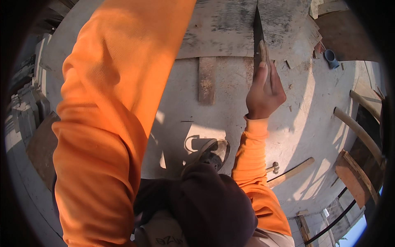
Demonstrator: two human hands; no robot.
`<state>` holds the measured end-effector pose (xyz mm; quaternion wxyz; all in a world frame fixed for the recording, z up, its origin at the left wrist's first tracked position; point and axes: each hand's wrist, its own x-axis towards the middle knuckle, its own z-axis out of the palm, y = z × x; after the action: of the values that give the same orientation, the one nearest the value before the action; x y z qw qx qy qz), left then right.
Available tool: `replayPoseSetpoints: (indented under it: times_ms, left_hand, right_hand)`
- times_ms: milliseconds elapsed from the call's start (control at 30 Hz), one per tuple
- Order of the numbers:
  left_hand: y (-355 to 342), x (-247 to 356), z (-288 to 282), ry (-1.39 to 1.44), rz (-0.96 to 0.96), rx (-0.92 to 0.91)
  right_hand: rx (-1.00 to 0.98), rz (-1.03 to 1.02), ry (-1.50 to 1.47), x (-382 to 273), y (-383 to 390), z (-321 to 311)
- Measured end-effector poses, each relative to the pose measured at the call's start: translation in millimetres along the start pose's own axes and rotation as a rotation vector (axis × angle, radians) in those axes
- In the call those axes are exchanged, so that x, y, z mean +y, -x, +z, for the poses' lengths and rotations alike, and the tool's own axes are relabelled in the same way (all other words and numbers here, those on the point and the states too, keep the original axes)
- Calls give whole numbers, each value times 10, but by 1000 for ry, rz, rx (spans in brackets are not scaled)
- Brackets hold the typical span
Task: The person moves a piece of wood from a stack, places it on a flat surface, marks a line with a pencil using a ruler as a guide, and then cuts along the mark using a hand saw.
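My right hand (265, 92) is closed round the wooden handle of a handsaw (258, 35). The dark blade points away from me and lies across a worn sheet of plywood (218, 39) with dark, scuffed patches; whether it sits in a cut is hard to make out. My left arm, in an orange sleeve (119, 82), stretches over the sheet's left part and out past the upper edge, so the left hand is out of sight. Beneath the sheet's near edge a short wooden plank (207, 82) sticks out, dusted with sawdust.
A grey-blue pipe fitting (331, 59) lies at the far right. Near my right forearm are a hammer (275, 167) and a wooden strip (292, 172). Curved poles (358, 127) and a brown board (349, 179) stand at the right. My shoe (216, 152) is on the concrete floor.
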<state>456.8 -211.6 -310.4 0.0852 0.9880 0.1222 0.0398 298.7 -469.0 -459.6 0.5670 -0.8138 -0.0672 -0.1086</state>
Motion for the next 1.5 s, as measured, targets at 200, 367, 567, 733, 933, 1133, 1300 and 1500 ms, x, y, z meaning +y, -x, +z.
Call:
replayPoseSetpoints:
  times_ms: [200,367,567,733,933,1133,1300,1500]
  left_hand:
    - [-149,-157,35,1,-50,-61]
    - [11,-21,130,79,-154,-131]
    - [20,-22,7,67,33,-72]
    - [11,-258,70,86,46,-14]
    - [-186,-262,178,108,-124,-130]
    - [-100,46,31,52,-44,-150]
    - [-41,-313,61,87,-2,-90]
    - [-114,-244,57,83,-43,-116]
  right_hand:
    - [-24,23,138,13,486,-290]
    - [-81,154,333,-87,1684,-1181]
    - [7,-45,-16,-19,-237,164]
    - [-52,75,151,28,783,-430]
    - [-167,218,276,-95,1446,-1039]
    - [-43,-73,-26,-40,-330,134]
    - [-112,142,201,13,1210,-804]
    - [-100,113,210,8,1086,-699]
